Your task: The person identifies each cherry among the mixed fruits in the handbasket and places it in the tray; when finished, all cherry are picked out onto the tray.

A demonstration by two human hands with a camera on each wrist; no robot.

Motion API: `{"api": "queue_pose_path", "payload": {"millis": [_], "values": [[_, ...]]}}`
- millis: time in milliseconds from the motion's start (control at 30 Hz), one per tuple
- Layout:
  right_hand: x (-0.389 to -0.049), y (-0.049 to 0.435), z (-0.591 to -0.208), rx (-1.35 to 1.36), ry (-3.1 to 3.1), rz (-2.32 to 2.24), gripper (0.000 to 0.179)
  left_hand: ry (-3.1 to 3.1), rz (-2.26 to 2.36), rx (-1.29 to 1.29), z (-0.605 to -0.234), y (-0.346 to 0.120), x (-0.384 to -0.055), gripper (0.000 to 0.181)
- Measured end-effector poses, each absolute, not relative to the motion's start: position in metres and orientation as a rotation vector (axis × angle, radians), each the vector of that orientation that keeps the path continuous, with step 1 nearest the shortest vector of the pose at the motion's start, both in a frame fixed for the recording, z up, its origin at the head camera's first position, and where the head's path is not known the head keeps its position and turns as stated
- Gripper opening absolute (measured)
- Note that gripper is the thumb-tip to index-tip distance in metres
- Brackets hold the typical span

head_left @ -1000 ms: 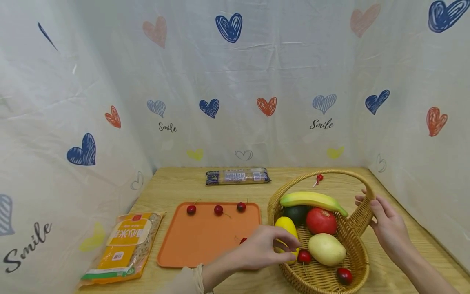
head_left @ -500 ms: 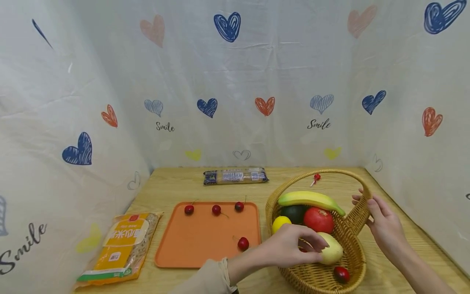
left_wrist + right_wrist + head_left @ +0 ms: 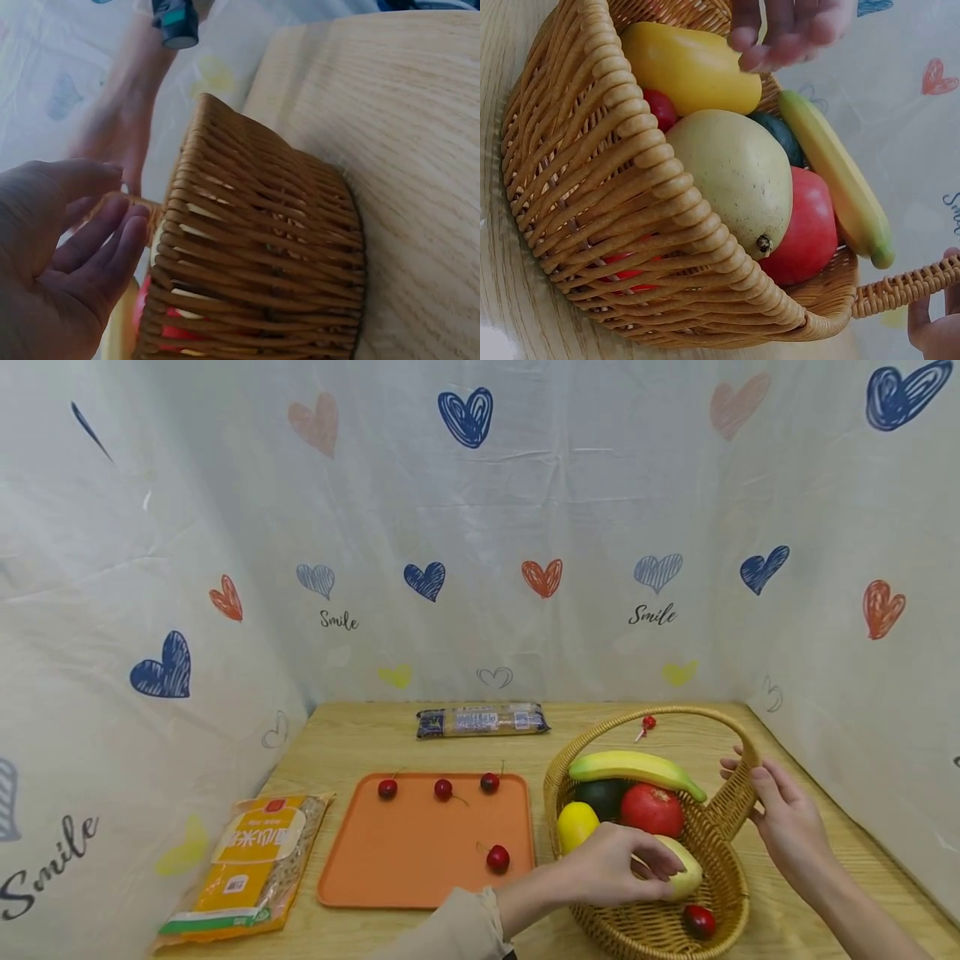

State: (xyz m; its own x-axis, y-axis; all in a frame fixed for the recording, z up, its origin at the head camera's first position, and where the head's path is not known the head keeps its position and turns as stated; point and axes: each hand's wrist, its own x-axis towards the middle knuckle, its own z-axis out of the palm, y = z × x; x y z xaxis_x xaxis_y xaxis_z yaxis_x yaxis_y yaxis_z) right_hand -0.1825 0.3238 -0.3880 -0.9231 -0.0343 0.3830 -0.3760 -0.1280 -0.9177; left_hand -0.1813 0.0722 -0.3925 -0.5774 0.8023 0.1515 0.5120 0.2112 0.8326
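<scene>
In the head view my left hand [image 3: 618,867] hovers over the wicker basket [image 3: 738,877], fingers curved and holding nothing. Beneath it lies a pale, speckled oval fruit [image 3: 686,864], partly hidden by the fingers. The right wrist view shows a gap between those fingertips [image 3: 787,52] and the pale fruit. My right hand [image 3: 791,818] holds the basket's handle [image 3: 738,802] at its right side, thumb in front and fingers behind. Also in the basket are a banana [image 3: 637,768], a pomegranate [image 3: 652,810], a dark green fruit [image 3: 600,795], a yellow fruit [image 3: 576,825] and a cherry [image 3: 699,921].
Left of the basket lies an orange tray [image 3: 397,860] with several cherries, one [image 3: 497,859] near its right edge. A bag of grain [image 3: 251,860] is at far left. A long clear packet [image 3: 483,721] and a red lollipop [image 3: 648,723] lie at the back.
My left hand has moved right, from beside the yellow fruit to over the pale fruit, uncovering the tray's right-hand cherry. My right hand stays on the handle.
</scene>
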Motion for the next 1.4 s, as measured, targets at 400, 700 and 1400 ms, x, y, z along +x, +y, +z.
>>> {"api": "queue_pose_path", "payload": {"millis": [400,700,1400], "values": [[-0.181,0.323,-0.388,0.467,-1.905,2.147,0.042,2.377,0.933,1.357,-0.406,0.096,-0.177,0.016],[-0.18,0.322,-0.387,0.467,-1.904,2.144,0.043,2.377,0.799,1.398,-0.408,0.106,-0.171,0.018],[-0.182,0.323,-0.387,0.464,-1.899,2.155,0.042,2.435,0.321,1.394,-0.418,0.115,-0.174,0.032]]}}
